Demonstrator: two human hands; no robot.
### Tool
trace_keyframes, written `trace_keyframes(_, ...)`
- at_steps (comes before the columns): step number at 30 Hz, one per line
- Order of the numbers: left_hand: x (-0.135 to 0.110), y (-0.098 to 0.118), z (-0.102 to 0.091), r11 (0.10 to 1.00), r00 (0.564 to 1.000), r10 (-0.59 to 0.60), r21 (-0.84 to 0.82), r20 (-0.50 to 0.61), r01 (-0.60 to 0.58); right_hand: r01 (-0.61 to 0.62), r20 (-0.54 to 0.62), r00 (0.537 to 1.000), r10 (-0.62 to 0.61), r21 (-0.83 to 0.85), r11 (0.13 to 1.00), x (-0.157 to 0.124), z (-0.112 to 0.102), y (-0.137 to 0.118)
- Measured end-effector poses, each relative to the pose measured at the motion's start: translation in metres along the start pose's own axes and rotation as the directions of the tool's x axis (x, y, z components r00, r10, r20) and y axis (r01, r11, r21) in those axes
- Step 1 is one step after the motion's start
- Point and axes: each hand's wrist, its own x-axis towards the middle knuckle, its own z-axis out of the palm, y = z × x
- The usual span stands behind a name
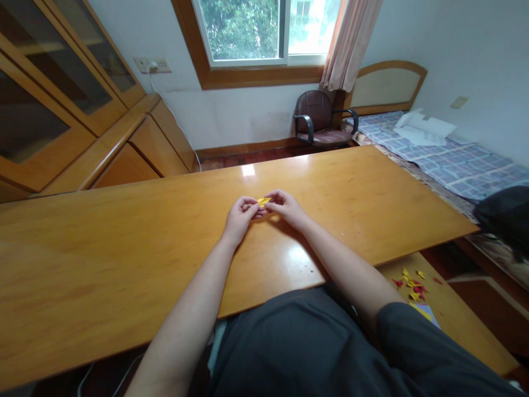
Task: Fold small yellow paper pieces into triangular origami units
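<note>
Between my two hands, just above the wooden desk (136, 264), is a small piece of folded yellow paper (264, 202). My left hand (243, 214) pinches its left end with the thumb and fingers. At its right end my right hand (285, 207) grips it, thumb in front and fingers behind. The fingertips hide part of the folds, so its exact shape is hard to make out.
Low on the right, a lower wooden surface (467, 325) bears several small yellow and red folded paper pieces (413, 284) and some flat paper sheets (427, 313). An armchair (316, 118) stands beyond the desk, a bed (463, 160) to the right, a cabinet (78, 127) to the left.
</note>
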Motion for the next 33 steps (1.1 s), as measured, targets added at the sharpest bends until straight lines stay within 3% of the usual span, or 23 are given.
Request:
trace_keyframes(12,-0.0039,0.0011,-0.0018,0.995,0.988,-0.092,-0.037,0.126,0.097,0.037,-0.006,0.999,-0.037,0.059,0.998,-0.0045,0.0063,-0.0042)
trace_keyframes(20,-0.0056,0.0047,0.0012,0.991,0.983,-0.121,-0.036,0.139,0.127,0.02,-0.024,1.0,-0.018,0.071,0.997,-0.0061,0.0096,-0.0082)
trace_keyframes(33,-0.0063,0.0059,0.0006,0.973,0.953,-0.229,0.035,0.199,0.226,0.071,-0.073,0.994,-0.076,-0.064,0.995,-0.0042,0.0082,-0.0039)
